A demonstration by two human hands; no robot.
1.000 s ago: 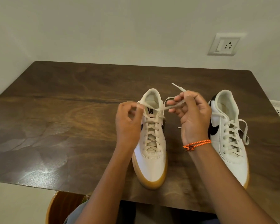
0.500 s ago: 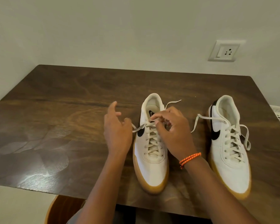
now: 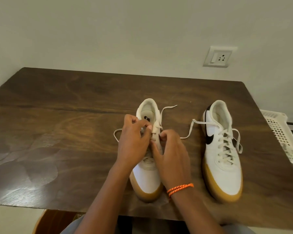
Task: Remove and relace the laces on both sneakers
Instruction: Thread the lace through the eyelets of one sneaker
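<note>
- A dark wood surface carried two white sneakers with gum soles, toes toward the person. The left sneaker lay at centre; the right sneaker stood well apart to its right, fully laced with loose ends.
- A white perforated basket sat at the surface's right edge; a wall socket was on the wall behind.
- Both hands covered the upper eyelets of the left sneaker, so the lacing there was mostly hidden. Only the lowest rows showed.
- Compared with half a second before: the left hand, then open and beside the shoe, had closed in over the tongue. The right hand had dropped lower along the shoe's right side. One lace end now trailed clear past the collar; another formed a loop on the surface at left.
- Left hand: fingers curled, thumb and forefinger pinched at the lace near the top eyelets.
- Right hand: fingers bent, tips pressed against the shoe's right eyelet edge; whether it actually gripped lace could not be told. An orange bracelet was on that wrist.
</note>
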